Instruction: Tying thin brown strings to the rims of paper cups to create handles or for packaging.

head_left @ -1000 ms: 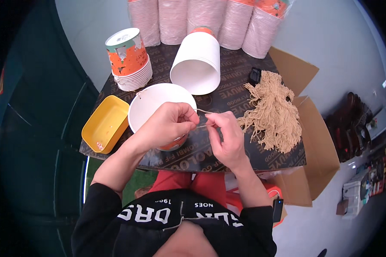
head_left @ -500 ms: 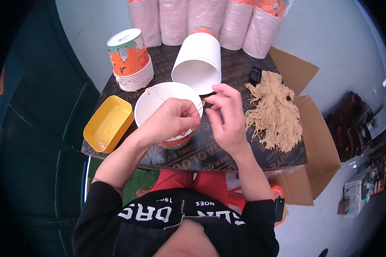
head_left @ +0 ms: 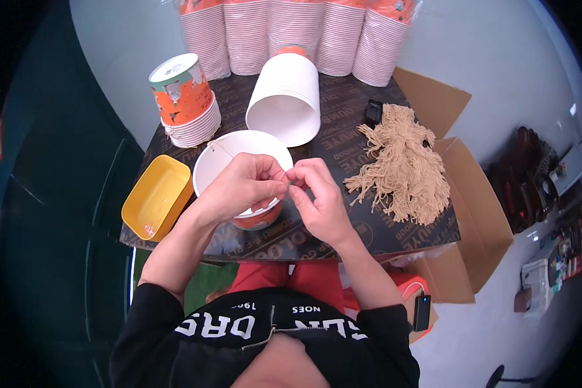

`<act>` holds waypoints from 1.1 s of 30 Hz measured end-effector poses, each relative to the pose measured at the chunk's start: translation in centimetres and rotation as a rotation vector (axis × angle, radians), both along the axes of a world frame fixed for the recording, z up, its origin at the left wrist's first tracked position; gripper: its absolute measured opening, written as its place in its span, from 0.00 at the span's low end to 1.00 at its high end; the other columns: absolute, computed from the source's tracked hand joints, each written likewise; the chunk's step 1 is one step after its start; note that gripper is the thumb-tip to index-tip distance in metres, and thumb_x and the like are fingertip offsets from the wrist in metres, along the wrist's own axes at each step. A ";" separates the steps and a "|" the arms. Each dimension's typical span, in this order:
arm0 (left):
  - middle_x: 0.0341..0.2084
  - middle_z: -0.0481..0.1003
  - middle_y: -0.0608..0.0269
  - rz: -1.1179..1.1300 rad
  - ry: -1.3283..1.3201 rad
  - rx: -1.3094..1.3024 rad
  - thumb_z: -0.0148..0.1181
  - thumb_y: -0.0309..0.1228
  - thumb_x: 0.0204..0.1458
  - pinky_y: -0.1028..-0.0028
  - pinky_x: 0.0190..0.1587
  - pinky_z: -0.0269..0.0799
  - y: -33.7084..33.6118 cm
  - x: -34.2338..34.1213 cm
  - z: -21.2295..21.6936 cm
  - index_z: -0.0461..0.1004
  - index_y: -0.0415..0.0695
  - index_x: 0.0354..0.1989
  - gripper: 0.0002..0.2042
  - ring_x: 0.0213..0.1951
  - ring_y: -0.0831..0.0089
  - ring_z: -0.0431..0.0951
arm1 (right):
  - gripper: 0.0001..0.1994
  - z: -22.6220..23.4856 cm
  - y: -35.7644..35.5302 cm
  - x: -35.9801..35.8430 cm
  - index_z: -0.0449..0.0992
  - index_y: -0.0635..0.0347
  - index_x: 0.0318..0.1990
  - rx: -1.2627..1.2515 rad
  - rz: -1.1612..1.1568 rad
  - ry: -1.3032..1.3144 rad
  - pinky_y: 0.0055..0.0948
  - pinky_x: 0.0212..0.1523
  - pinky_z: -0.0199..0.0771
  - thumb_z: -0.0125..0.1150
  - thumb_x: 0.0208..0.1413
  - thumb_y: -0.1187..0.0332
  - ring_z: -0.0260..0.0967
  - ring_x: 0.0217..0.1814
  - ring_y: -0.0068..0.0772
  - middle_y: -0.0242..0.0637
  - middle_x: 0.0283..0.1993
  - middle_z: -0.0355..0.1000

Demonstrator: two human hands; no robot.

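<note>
Fingers (head_left: 273, 171) of left hand (head_left: 240, 186) and right hand (head_left: 321, 204) meeting, tips pinching thin cord (head_left: 286, 174) over right side of white-lined bucket (head_left: 260, 141). Bucket upright on dark counter (head_left: 339, 152), beside yellow tray (head_left: 154, 200).

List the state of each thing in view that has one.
Left hand, pinching a thin cord
Right hand, close to left; grip unclear
Front bucket, mouth up, cord at its rim
Yellow tray, open, small bits inside
White bucket stack, on its side
Orange-patterned bucket stack, upside down
Tan cord bundle, loosely spread
Wrapped stacks, in clear plastic
Cardboard box, flaps open
</note>
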State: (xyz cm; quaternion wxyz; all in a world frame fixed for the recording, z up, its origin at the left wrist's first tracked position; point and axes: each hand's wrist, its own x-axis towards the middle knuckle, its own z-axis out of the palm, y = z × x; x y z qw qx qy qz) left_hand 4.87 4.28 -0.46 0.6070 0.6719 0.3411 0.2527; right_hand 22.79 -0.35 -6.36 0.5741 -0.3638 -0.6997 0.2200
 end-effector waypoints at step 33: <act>0.24 0.74 0.65 0.106 0.140 0.500 0.60 0.18 0.52 0.78 0.29 0.68 -1.8 0.1 -1.1 0.70 0.39 0.30 0.05 0.27 0.80 0.73 | 0.06 -0.2 0.2 -0.2 0.73 0.64 0.39 0.133 -0.110 -0.148 0.39 0.45 0.67 0.57 0.53 0.80 0.65 0.43 0.47 0.43 0.40 0.70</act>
